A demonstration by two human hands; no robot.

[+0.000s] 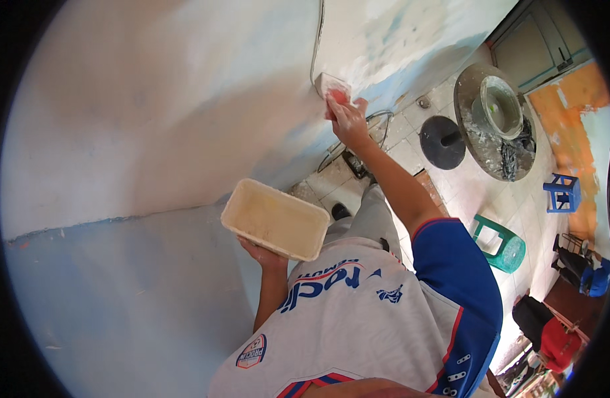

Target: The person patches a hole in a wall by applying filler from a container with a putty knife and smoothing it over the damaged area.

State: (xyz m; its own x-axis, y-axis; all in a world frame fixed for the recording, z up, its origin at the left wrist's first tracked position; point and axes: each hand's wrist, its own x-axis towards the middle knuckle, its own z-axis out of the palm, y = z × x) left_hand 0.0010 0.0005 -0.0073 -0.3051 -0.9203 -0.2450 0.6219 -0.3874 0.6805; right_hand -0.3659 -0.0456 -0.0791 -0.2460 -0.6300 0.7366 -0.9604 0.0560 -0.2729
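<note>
My left hand [264, 255] is closed on the lower side of a cream rectangular plastic tub [235, 215], which is tilted so its inside faces me. Pale residue coats the tub's bottom. My right hand [348, 119] reaches out to the wall [212, 79] and grips a putty scraper [334, 87], red in the middle and smeared white. The scraper's flat end meets the wall beside a thin cable [314, 60]. Patchy white filler covers the wall above a blue lower part [119, 298]. My fingers partly hide the scraper.
On the tiled floor stand a splattered round table [467, 99] with a tub [504, 106] on it, a dark round stool [442, 142], a green plastic stool [511, 252] and a blue stool [562, 193]. A coiled cable [386, 123] lies by the wall. Another person [596, 275] is far right.
</note>
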